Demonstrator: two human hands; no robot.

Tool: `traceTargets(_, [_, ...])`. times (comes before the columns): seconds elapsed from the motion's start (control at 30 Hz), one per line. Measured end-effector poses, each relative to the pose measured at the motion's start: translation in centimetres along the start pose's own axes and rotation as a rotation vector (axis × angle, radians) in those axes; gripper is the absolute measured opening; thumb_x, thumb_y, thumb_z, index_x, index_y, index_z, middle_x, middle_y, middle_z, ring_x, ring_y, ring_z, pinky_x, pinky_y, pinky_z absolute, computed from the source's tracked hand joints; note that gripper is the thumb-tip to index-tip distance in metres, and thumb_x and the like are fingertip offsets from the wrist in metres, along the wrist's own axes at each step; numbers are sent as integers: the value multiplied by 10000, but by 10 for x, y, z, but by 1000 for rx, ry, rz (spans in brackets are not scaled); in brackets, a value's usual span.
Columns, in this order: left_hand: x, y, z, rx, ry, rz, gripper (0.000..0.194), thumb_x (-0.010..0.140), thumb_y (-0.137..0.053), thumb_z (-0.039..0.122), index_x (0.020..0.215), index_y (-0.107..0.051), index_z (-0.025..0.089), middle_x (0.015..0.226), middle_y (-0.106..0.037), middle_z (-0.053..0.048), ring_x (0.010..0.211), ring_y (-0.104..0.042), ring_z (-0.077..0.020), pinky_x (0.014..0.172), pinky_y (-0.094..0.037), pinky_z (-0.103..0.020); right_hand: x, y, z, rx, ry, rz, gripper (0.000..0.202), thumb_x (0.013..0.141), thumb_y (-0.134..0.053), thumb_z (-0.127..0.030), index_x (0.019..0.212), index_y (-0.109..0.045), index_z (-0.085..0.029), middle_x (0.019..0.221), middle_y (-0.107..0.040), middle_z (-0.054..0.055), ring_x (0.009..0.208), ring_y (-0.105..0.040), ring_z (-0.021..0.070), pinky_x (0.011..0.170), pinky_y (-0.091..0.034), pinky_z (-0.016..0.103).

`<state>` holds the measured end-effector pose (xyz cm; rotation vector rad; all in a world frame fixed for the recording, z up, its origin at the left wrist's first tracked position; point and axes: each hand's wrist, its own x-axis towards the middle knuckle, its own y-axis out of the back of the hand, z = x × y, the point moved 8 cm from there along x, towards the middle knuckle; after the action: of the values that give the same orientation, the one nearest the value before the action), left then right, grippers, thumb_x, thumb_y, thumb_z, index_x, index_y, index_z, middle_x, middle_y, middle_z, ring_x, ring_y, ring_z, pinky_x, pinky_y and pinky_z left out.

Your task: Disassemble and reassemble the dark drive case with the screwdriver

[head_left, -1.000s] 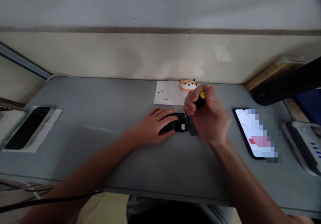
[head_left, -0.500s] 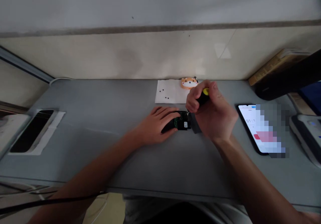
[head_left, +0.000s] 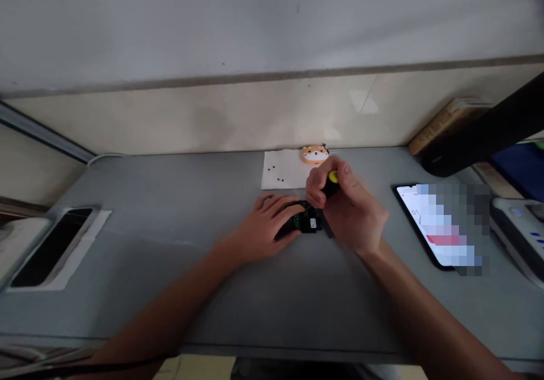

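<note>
My left hand lies over a small black device with a green circuit board, its thumb and fingers gripping the left part against the desk. A white label shows on the board's right half. My right hand is wrapped round a screwdriver with a black handle and a yellow end, the thumb near the top. The screwdriver points down at the device's upper right edge; its tip is too dark to make out. Behind the hands, a white paper bears several tiny dark screws and an orange dog-faced case.
A lit phone, partly pixelated, lies to the right on the grey desk. Farther right are a black cylinder, a book and a grey-white device. Another dark phone rests on white paper at the left.
The camera view has tilted up, so the desk appears lower. My right hand and the screwdriver have come slightly closer to the device. My left hand keeps its hold.
</note>
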<state>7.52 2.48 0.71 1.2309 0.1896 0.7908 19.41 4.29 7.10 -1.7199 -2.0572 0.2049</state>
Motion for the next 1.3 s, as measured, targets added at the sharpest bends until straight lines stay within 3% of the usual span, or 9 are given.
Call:
traceTargets(0.23, [0, -2, -1, -6, -5, -18, 353, 1060, -480, 400, 1369, -555, 249, 1423, -623, -106, 1351, -550, -272, 1167, -370, -501, -1, 8, -3, -26, 37, 61, 405, 986, -549, -550, 740, -573, -228, 639, -440, -12, 577, -404, 137, 565, -399, 305])
traceTargets(0.4, [-1, -1, 0, 10, -11, -7, 294, 1066, -475, 395, 1282, -605, 244, 1413, -630, -101, 1342, -561, -260, 1169, -366, -485, -1, 6, -1, -9, 49, 35, 446, 988, -526, -598, 738, -565, -230, 633, -430, -14, 567, -412, 134, 559, -420, 304])
traceTargets(0.73, [0, 0, 1, 13, -23, 9, 289, 1074, -456, 400, 1259, -586, 220, 1367, -652, -101, 1307, -579, -258, 1143, -375, -478, 1, 5, -2, -16, 58, 83, 486, 956, -547, -643, 693, -506, -238, 592, -396, -28, 530, -372, 128, 508, -356, 297])
traceTargets(1.3, [0, 0, -3, 41, 9, 13, 326, 1065, -446, 449, 1265, -598, 242, 1386, -658, -94, 1307, -591, -249, 1191, -304, -497, -3, 3, 0, 31, 78, 52, 419, 991, -539, -559, 741, -558, -224, 610, -427, -19, 546, -371, 124, 539, -345, 297])
